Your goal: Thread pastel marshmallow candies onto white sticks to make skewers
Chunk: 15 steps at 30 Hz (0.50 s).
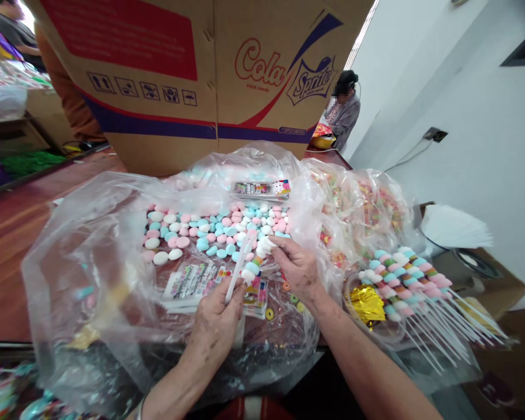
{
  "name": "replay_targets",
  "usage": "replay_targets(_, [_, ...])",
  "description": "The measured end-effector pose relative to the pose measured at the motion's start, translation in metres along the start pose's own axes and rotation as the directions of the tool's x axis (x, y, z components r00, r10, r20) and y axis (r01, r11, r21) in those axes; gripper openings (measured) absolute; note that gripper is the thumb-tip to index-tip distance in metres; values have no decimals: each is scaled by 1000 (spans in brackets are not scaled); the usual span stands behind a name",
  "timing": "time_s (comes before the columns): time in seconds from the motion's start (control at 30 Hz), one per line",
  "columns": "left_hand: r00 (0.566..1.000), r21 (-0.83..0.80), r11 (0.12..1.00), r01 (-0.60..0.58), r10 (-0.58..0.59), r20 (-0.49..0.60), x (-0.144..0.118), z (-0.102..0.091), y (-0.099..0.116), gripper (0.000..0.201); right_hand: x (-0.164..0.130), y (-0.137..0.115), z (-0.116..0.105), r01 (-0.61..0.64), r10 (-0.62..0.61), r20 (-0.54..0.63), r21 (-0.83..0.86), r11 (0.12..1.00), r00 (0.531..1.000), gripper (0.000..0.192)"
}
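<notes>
My left hand [219,318] is closed, its thumb and fingers gripping a white stick [239,265] that slants up and away. Beside this stick, at the fingertips, runs a short row of white, blue and brownish-green candies [252,268]. My right hand [298,269] pinches a white candy [266,245] at the upper end of that row. Whether a second stick passes through the row is hidden. Beyond both hands lie loose pink, blue and white candies [221,229] on clear plastic. Printed cards [192,283] are stacked just left of my left hand, partly covered by it.
A large cardboard box [166,137] stands behind the plastic bag [126,216]. Finished candy sticks [409,280] lie at right beside gold ties [367,303]. More cards [262,189] rest above the candies. Bagged ring candies [359,201] sit at right. A person [345,111] is farther back.
</notes>
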State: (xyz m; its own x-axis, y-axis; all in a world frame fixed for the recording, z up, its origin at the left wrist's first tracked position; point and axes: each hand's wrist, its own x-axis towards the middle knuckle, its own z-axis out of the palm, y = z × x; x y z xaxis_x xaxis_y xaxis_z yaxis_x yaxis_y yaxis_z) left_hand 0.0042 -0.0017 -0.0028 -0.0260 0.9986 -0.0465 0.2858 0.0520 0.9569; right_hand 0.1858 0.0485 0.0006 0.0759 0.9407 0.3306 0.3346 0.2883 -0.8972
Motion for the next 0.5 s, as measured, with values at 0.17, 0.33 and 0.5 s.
replay_targets(0.17, [1000,-51,998,24,-24,-13,-3,5,-6,28,-3,-4,2,72,-70,38,-43,997,997,29])
replay_targets(0.33, [999,-100,995,28,-32,-43,-6,4,-10,25,-9,-10,4,70,-62,82,-93,993,995,30])
replay_targets(0.5, [1000,-93,996,11,-10,11,-6,8,-6,21,-13,-23,5,150,-129,154,-137,979,980,30])
